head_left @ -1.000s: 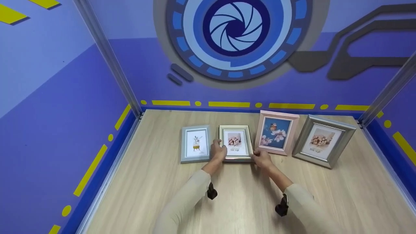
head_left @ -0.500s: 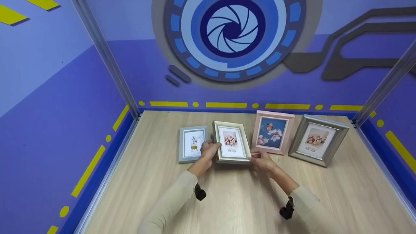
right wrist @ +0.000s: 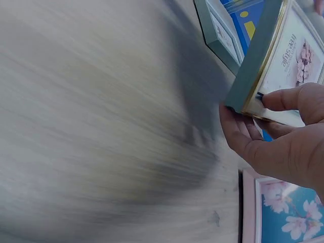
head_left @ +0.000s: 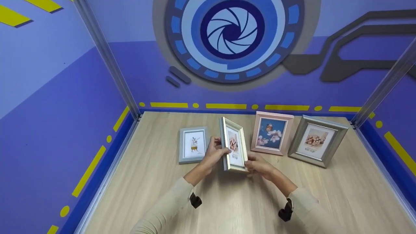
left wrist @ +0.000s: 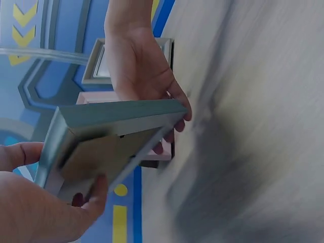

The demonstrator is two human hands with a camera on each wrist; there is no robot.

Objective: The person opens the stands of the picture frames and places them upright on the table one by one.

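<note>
A pale gold picture frame (head_left: pixel 236 144) with a flower print is held above the table, tilted, its front turned to the right in the head view. My left hand (head_left: pixel 214 154) grips its left edge, thumb on the front. At the lower right corner my right hand (head_left: pixel 261 165) pinches it; the right wrist view shows the thumb on the front and fingers underneath. The left wrist view shows the brown backing (left wrist: pixel 93 157) of this frame, with left fingers reaching behind it. A grey-blue picture frame (head_left: pixel 181 146) with a plant print is just left of my left hand.
A pink picture frame (head_left: pixel 254 135) with a blossom picture stands behind my right hand. To its right a larger silver-grey picture frame (head_left: pixel 336 139) leans back. The wooden table (head_left: pixel 156 195) meets blue panel walls (head_left: pixel 139 71) at the back and sides.
The gold picture frame has come up off the table towards me and turned its front to the right. My left hand has shifted left and lower with it; the other frames stay put.
</note>
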